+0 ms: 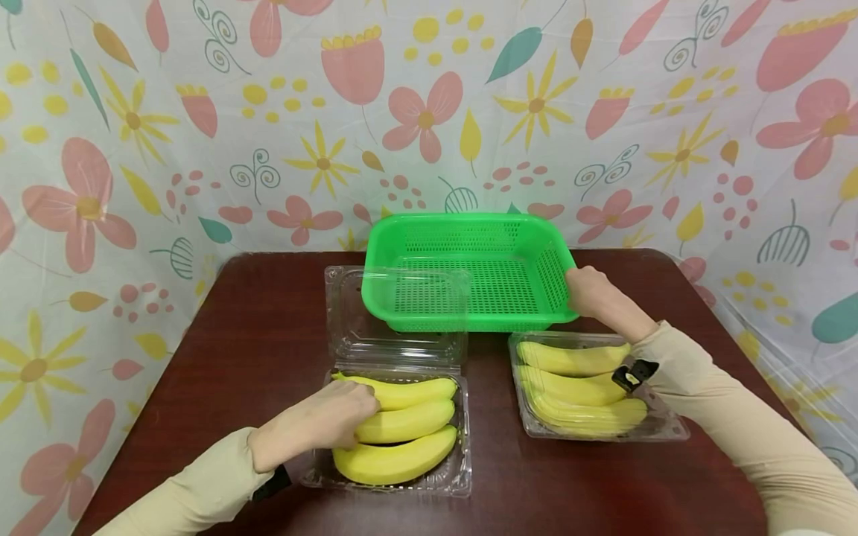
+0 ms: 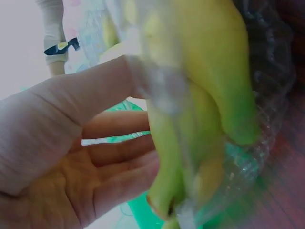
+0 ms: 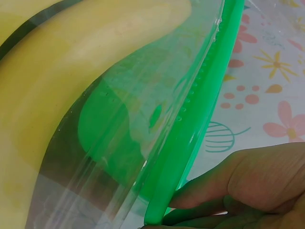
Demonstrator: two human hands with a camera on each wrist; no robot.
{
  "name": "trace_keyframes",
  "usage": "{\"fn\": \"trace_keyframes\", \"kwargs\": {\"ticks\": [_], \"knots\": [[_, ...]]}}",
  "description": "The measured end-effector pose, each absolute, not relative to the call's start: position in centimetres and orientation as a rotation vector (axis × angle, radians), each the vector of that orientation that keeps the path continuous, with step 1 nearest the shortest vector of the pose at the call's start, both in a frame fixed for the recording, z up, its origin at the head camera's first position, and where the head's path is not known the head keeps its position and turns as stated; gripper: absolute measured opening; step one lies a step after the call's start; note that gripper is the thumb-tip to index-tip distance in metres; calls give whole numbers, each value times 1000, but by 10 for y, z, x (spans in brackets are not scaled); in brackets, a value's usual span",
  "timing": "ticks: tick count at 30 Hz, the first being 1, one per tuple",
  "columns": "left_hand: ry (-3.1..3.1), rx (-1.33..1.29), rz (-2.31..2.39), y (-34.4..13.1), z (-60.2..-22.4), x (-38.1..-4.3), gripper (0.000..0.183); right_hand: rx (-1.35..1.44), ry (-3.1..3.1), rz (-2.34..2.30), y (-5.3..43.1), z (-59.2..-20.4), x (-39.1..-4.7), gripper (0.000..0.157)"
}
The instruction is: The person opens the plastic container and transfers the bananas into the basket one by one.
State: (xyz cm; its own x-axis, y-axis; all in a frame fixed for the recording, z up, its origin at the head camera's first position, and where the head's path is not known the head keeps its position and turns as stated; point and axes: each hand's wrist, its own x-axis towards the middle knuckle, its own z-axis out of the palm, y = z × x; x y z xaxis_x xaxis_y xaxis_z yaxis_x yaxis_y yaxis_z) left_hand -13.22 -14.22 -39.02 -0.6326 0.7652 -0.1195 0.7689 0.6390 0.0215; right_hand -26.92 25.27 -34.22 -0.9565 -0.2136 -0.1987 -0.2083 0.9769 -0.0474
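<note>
In the head view my left hand (image 1: pixel 322 417) reaches over the left ends of three yellow bananas (image 1: pixel 409 422) lying in an open clear plastic clamshell box (image 1: pixel 462 476). Seen from the left wrist, thumb and fingers (image 2: pixel 126 186) close around a banana (image 2: pixel 167 148) with a greenish tip, partly behind blurred clear plastic. My right hand (image 1: pixel 603 294) grips the right rim of a green perforated plastic basket (image 1: pixel 469 321) at the back of the table. The right wrist view has thumb and fingertips pinching that green rim (image 3: pixel 190 138).
A second clear box (image 1: pixel 646 432) with several bananas (image 1: pixel 570 361) stands under my right forearm, in front of the basket. The left box's raised lid (image 1: pixel 395 350) overlaps the basket's front left corner. Behind the dark table (image 1: pixel 228 357) hangs a flowered cloth (image 1: pixel 429 179).
</note>
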Motion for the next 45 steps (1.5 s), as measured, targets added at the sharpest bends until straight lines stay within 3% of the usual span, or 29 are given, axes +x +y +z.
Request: {"fn": "trace_keyframes", "kwargs": {"ticks": [11,32,45], "knots": [[2817,1173,-187,-141,-390,-127,34,-313,2908,-46,251,-342,-269,12],[2806,1191,17,-160,-366,-139,32,-308,2904,-24,251,-345,-270,4],[2838,1164,185,-175,-350,-147,38,-362,2916,20,254,-344,-271,15]]}}
